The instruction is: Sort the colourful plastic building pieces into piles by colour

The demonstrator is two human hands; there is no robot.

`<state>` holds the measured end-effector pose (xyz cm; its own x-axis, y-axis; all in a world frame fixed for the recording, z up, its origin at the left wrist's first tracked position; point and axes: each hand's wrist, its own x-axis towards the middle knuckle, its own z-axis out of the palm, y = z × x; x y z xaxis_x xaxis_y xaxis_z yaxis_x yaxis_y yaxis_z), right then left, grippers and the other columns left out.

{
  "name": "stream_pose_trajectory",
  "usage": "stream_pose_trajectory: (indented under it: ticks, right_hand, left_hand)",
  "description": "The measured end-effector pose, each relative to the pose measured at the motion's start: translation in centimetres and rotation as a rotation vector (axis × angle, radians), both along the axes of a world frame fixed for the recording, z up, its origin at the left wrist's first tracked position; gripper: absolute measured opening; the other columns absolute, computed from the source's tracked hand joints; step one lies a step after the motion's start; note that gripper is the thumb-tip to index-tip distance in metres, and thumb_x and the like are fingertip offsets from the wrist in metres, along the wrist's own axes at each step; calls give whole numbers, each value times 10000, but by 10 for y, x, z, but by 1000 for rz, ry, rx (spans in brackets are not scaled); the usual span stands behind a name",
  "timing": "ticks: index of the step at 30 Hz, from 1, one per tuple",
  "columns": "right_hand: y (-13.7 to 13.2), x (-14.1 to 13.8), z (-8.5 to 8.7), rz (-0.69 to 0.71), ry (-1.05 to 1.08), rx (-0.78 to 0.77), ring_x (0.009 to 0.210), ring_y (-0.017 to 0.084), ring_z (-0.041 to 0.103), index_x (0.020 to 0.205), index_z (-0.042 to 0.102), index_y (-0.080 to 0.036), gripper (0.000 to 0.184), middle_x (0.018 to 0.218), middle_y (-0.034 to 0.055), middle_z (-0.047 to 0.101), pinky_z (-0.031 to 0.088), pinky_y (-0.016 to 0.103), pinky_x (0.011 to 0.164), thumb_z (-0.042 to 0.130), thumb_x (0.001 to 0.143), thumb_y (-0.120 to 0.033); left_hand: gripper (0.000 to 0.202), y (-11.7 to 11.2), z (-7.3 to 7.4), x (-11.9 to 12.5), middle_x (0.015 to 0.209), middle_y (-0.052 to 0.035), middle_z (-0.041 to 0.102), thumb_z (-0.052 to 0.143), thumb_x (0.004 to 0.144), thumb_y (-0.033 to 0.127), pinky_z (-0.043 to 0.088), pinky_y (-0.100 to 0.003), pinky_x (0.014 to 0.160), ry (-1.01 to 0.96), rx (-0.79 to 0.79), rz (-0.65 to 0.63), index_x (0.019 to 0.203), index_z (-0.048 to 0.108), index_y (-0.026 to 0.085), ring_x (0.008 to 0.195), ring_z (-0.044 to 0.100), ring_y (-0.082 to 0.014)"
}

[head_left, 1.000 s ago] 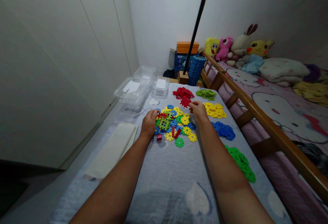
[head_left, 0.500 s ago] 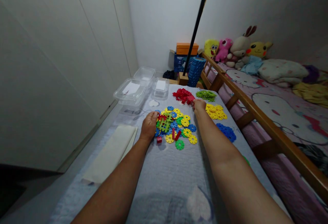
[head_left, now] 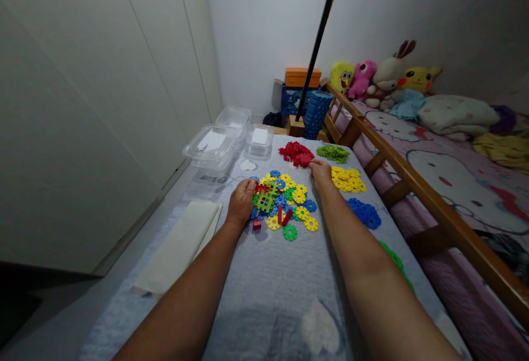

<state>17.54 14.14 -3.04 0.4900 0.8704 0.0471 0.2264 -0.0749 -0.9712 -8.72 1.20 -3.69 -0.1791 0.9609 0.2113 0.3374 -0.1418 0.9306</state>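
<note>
A mixed heap of coloured plastic flower discs lies on a grey quilted surface. My left hand rests on the heap's left edge, fingers curled down onto the pieces by a green lattice piece. My right hand hovers low between the red pile and the yellow pile, its fingertips hidden close to the red pieces. Sorted piles lie to the right: light green, blue and dark green.
Three clear plastic containers stand at the far left of the surface, and a folded white cloth lies at its left edge. A wooden bed rail runs along the right. A black pole rises behind. Wardrobe doors line the left.
My right hand carried a red piece from the mixed heap to the red pile, then drew back slightly; the red piece is no longer at its fingers. My left hand stayed on the heap.
</note>
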Motion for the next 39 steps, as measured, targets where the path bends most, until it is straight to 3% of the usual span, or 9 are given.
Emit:
stream_pose_trajectory:
  ticks: [3,7,11,15,18,23,29,35,39]
  right_hand:
    - [-18,-3,7,-69,130,-34,550,107,473,868,666,-182,272,659,-46,581,381,208,500,571,620,-243]
    - [-45,-6,18,16,143,-31,615,111,525,885,640,-192,274,734,-32,611,409,208,535,581,628,-267]
    - [-72,-11,31,361,-1,-59,637,123,549,841,635,-187,214,722,-31,611,417,233,577,635,663,-306]
    - [-91,-19,53,851,-364,-205,632,114,517,777,665,-171,91,687,-29,606,382,235,600,661,729,-248]
    - [-100,-30,68,1030,-661,-330,649,115,528,834,705,-172,74,721,-17,641,357,230,601,692,766,-197]
    - [-116,-59,77,993,-1067,-400,763,170,627,913,758,-184,217,872,54,745,375,253,628,731,830,-382]
    - [-129,-86,66,852,-1253,-432,965,265,709,1092,770,-187,417,1106,140,774,464,286,707,687,827,-498]
    - [-122,-80,61,861,-1158,-402,827,218,689,883,756,-182,170,933,99,772,410,268,636,674,794,-301]
    - [-114,-67,64,887,-858,-290,663,142,589,714,651,-175,85,696,18,678,349,240,574,659,785,-221]
  left_hand:
    - [433,0,0,0,1023,-83,737,418,976,514,509,-374,954,-3,-3,-1,1016,711,198,1015,669,-241]
    - [445,0,0,1,1033,-86,731,411,973,523,506,-369,949,-10,-9,-7,1019,707,192,1023,663,-242]
    - [440,1,0,1,1050,-86,728,412,966,518,497,-370,956,-5,-19,-10,1011,705,193,1023,657,-241]
    - [433,0,1,1,1045,-89,730,418,961,517,494,-378,951,-10,-24,-10,1002,701,192,1005,657,-244]
    - [436,0,2,1,1039,-89,731,419,958,521,494,-377,946,-18,-26,-12,1004,698,190,991,659,-242]
    - [435,0,3,1,1011,-82,732,420,955,532,500,-366,927,-6,-5,-12,972,697,197,973,659,-237]
    - [439,1,2,1,979,-83,724,414,957,540,506,-368,901,-5,0,-18,963,687,196,960,657,-240]
    - [440,1,1,2,987,-82,727,425,954,549,512,-363,885,-27,-3,-23,965,687,195,966,661,-240]
    - [431,0,2,3,987,-78,731,432,948,536,508,-365,898,-20,-9,-15,960,695,195,960,661,-238]
